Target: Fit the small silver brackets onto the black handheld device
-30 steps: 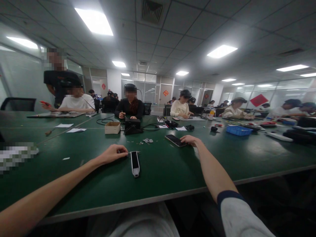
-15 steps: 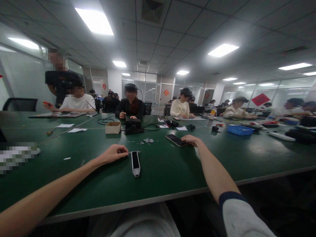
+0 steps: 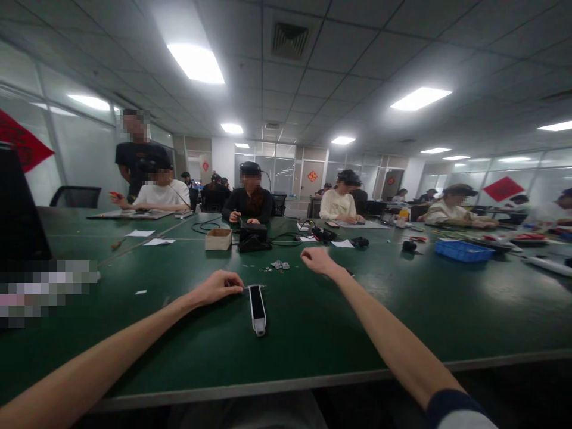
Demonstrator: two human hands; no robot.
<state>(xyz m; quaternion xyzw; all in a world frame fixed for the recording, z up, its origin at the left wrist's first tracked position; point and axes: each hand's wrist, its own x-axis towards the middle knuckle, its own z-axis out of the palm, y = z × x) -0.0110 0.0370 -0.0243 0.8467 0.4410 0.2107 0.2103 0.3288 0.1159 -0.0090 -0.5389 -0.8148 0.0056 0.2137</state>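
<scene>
My left hand [image 3: 221, 286] rests on the green table [image 3: 304, 333] with thumb and fingers pinched together. Its fingertips are at the left end of a thin crosspiece on top of a long white device with a black face [image 3: 257, 307]; what they grip, if anything, is too small to make out. My right hand [image 3: 318, 261] is over the table with its fingers curled closed and pointing left, so their contents are hidden. Just left of it lie small grey parts [image 3: 280, 264] and tiny bits. A dark phone is almost wholly covered by my right wrist, with only an edge [image 3: 350, 274] showing.
Beyond my hands stand a cardboard box [image 3: 218, 240] and a black device [image 3: 252, 237] with cables. A blue tray [image 3: 463, 251] is at the right, a dark screen [image 3: 20, 208] at the left. Several people sit across the table; one person stands behind.
My right hand has left the phone and moved left toward the small grey parts. My left hand stays by the white device. The whole view has shifted as my head turned left.
</scene>
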